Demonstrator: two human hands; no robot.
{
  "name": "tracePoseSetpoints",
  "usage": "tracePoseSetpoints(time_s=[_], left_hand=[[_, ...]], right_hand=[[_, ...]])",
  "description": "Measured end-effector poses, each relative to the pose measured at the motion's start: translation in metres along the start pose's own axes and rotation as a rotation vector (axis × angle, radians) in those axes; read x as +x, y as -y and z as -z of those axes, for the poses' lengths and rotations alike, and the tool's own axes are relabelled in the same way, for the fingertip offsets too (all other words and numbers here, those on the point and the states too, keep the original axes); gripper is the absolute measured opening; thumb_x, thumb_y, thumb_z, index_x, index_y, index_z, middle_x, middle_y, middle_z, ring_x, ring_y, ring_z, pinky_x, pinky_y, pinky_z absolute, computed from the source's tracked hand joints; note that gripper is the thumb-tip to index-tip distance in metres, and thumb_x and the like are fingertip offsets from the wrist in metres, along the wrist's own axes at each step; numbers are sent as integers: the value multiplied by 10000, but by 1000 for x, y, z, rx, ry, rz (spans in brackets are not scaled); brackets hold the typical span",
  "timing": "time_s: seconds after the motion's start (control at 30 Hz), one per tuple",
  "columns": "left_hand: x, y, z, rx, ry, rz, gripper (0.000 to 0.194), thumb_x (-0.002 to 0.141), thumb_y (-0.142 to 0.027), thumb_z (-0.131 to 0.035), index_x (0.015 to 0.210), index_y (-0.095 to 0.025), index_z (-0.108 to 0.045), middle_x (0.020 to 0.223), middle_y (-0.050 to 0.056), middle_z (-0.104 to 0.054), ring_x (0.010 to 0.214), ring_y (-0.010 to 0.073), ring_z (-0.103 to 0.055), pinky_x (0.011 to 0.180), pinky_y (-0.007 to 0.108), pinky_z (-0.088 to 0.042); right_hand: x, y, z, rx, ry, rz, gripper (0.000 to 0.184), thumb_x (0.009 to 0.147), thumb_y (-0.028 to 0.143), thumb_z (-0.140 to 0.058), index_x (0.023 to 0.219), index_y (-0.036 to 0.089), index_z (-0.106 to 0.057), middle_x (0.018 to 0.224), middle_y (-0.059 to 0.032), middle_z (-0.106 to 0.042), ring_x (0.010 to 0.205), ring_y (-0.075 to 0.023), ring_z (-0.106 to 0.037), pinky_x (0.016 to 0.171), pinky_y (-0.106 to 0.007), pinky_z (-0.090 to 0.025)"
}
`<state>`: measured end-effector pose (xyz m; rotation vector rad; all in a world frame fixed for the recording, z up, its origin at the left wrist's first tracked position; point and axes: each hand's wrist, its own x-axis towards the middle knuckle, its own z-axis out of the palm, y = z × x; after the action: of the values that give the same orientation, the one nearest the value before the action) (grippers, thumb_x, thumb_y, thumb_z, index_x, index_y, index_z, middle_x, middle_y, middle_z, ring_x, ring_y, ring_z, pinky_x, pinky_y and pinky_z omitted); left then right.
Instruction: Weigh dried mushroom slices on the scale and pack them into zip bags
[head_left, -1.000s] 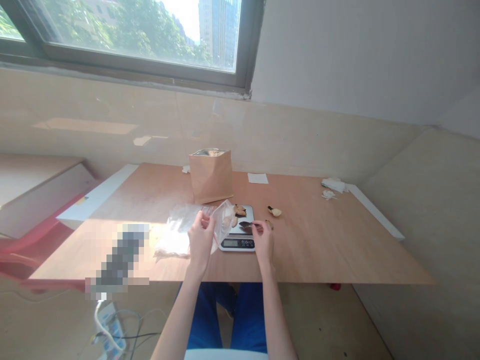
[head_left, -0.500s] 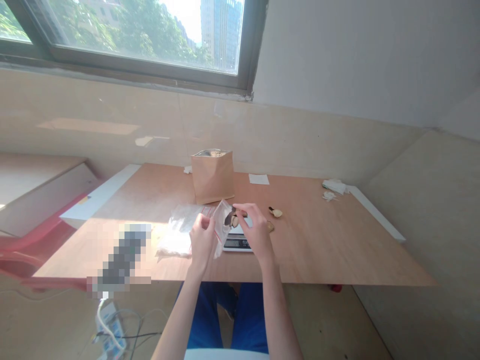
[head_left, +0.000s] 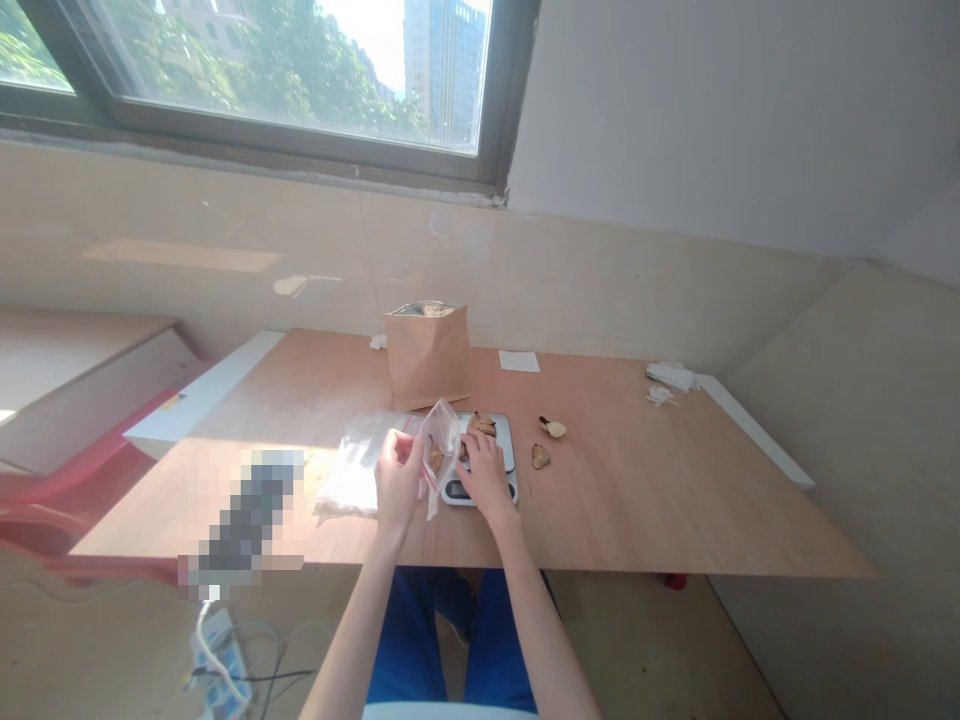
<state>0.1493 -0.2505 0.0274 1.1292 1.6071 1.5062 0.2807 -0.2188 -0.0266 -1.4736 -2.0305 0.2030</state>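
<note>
My left hand (head_left: 397, 475) is shut on a small clear zip bag (head_left: 440, 445) with a red seal, and a brown dried piece (head_left: 435, 457) lies inside it. My right hand (head_left: 484, 475) is bunched low over a digital kitchen scale (head_left: 459, 490), right next to the bag. Whether those fingers hold anything, I cannot tell. One dried piece (head_left: 481, 425) rests on the scale's platform. Two more, a pale slice (head_left: 553, 429) and a brown slice (head_left: 540, 457), lie on the wooden tabletop (head_left: 630, 510) to the right.
Behind the scale stands an open kraft paper bag (head_left: 427, 358). A larger clear plastic bag (head_left: 356, 470) lies to my left. A paper slip (head_left: 519, 361) and white tissue (head_left: 671, 376) sit farther back. A power strip (head_left: 221, 650) with cables lies on the floor.
My right hand has come down from beside the small bag's mouth onto the scale. A brown piece now shows inside the small bag, which my left hand still grips.
</note>
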Motion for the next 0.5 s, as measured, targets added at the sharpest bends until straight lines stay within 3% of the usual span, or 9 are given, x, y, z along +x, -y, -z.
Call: tracePoseSetpoints(time_s=[0.2, 0.37, 0.5], left_hand=[[-3, 0, 0, -1, 3, -33, 264, 773, -404, -522, 649, -199, -413, 529, -65, -449, 523, 101, -472, 563, 222, -375], [-4, 7, -1, 21, 57, -52, 276, 780, -453, -499, 681, -203, -439, 586, -44, -501, 579, 121, -507, 590, 237, -392], [-6, 8, -3, 69, 57, -52, 287, 782, -477, -482, 701, -203, -457, 623, -23, -545, 614, 142, -545, 612, 256, -406]], right_hand=[[-1, 5, 7, 38, -31, -67, 200, 740, 168, -540, 936, 172, -573, 952, -108, -598, 926, -263, -522, 808, -420, -422], [7, 16, 25, 553, -285, -286, 214, 783, 327, -527, 919, 163, -552, 904, -82, -618, 806, -183, -575, 757, -339, -469], [12, 34, 47, 881, -305, -383, 316, 814, 432, -491, 971, 159, -519, 886, -78, -635, 767, -162, -611, 663, -283, -501]])
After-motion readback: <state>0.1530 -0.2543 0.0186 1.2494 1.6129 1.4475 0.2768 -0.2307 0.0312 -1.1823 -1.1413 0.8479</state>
